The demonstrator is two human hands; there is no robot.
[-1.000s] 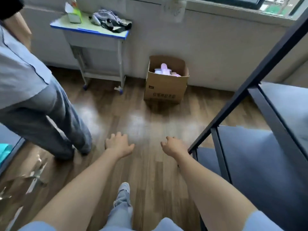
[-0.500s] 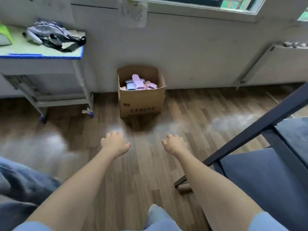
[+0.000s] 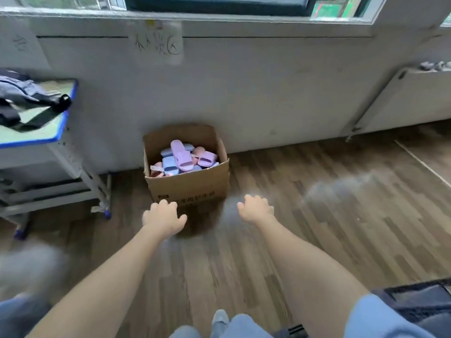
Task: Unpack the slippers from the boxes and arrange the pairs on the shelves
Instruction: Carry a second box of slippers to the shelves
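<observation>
An open cardboard box (image 3: 192, 189) stands on the wooden floor against the white wall. Inside lie several slippers: a purple slipper (image 3: 181, 155) on top, blue ones and pink ones around it. My left hand (image 3: 163, 217) reaches forward, fingers apart and empty, just in front of the box's lower left corner. To the right of the box's front, my right hand (image 3: 256, 208) is stretched out with fingers loosely curled, holding nothing. Neither hand touches the box.
A small desk (image 3: 46, 132) with a blue edge stands at the left, dark clothing (image 3: 22, 98) piled on it. A white radiator (image 3: 410, 98) is on the right wall. A dark shelf corner (image 3: 419, 296) shows at bottom right. A blurred person's leg is at bottom left.
The view has swung toward the box, which is now closer and more central. Both hands have advanced toward it. The dark shelf frame has slid almost out of view at the right.
</observation>
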